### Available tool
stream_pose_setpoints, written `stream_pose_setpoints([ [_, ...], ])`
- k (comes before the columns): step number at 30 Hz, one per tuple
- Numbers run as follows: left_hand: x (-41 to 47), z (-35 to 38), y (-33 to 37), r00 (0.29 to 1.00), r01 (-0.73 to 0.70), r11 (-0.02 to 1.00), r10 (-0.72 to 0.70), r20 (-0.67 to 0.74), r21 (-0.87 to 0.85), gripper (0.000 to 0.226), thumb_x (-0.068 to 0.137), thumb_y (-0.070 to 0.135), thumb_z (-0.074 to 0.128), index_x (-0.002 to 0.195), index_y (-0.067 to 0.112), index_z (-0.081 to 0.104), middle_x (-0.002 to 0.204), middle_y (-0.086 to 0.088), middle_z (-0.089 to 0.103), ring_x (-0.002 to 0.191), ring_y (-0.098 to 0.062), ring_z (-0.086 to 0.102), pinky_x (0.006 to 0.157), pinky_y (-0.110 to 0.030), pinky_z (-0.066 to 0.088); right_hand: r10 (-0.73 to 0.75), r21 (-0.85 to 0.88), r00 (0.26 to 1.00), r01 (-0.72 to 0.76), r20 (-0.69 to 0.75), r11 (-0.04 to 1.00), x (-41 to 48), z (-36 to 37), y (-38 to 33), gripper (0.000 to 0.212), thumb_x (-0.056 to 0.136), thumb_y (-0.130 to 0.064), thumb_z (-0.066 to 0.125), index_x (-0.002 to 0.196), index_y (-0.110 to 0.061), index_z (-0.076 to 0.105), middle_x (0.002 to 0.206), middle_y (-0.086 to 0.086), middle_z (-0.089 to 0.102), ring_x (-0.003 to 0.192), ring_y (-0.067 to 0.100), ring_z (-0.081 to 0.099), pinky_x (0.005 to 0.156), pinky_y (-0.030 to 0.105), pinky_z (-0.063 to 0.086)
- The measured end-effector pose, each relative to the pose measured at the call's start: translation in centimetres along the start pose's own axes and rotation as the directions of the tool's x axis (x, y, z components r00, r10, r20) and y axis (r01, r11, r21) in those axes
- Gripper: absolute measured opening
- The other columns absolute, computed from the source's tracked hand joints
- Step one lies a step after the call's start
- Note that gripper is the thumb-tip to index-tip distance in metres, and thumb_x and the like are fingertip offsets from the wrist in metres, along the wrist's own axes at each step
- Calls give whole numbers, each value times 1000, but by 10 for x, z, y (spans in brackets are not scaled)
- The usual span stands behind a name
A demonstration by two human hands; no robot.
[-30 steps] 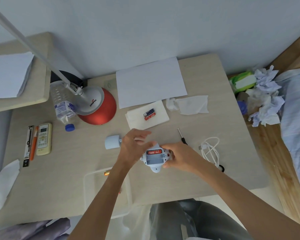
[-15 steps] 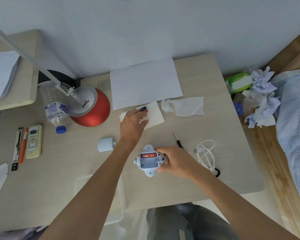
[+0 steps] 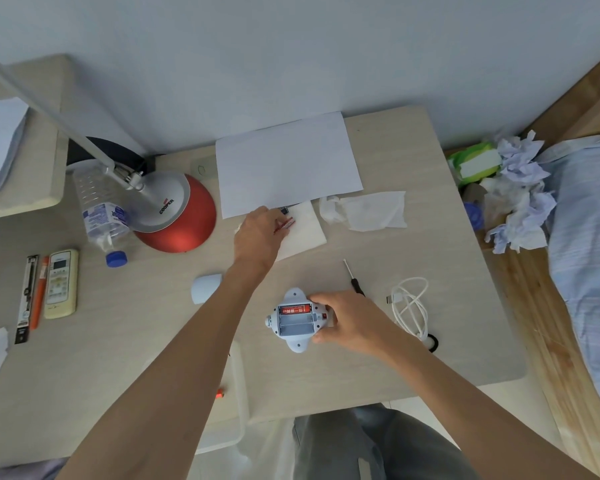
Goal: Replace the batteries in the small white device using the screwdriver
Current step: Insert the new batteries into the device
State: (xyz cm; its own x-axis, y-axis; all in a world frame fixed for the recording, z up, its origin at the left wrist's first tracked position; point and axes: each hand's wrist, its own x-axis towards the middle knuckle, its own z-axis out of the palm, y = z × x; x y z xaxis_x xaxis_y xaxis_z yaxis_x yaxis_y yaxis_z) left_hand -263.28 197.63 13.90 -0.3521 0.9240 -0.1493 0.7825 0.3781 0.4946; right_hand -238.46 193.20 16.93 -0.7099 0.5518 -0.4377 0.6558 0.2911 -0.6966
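Observation:
The small white device (image 3: 293, 323) lies on the table with its battery bay open upward; one red battery (image 3: 295, 310) sits in the top slot and the lower slots are bare. My right hand (image 3: 350, 322) grips the device's right side. My left hand (image 3: 260, 237) is stretched out to the white napkin (image 3: 305, 233), its fingers closed around a red battery (image 3: 286, 224); a dark battery (image 3: 284, 210) shows just beyond. The black-handled screwdriver (image 3: 354, 278) lies loose right of the napkin. The white battery cover (image 3: 207, 288) rests left of my forearm.
A red desk lamp base (image 3: 184, 220) and a lying water bottle (image 3: 101, 213) stand at the left, with a remote (image 3: 61, 284) and pens. A white sheet (image 3: 286, 164), crumpled tissue (image 3: 364, 211), white cable (image 3: 411, 306) and a clear tray (image 3: 238, 393) at the front edge.
My left hand left the device, reached up to the napkin and closed on a battery there. My right hand stayed on the device.

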Motion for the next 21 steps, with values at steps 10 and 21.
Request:
stream_pose_setpoints([
  [10,-133,-51,16,963,-235,932,262,65,-276,25,104,15,70,126,22,79,98,3,58,87,-10,63,83,-19,49,21,30,1000,-21,1,999,-1,3,2,41,78,-39,83,116,-35,68,83,-16,68,70,1,60,65,26,50],
  [21,-203,-45,18,988,94,727,13,151,-680,27,101,-1,70,112,24,70,109,8,79,102,-25,76,85,-30,63,7,14,1000,-6,-12,1000,-4,0,2,48,79,-37,86,125,-36,70,82,-22,64,71,-4,59,67,22,44],
])
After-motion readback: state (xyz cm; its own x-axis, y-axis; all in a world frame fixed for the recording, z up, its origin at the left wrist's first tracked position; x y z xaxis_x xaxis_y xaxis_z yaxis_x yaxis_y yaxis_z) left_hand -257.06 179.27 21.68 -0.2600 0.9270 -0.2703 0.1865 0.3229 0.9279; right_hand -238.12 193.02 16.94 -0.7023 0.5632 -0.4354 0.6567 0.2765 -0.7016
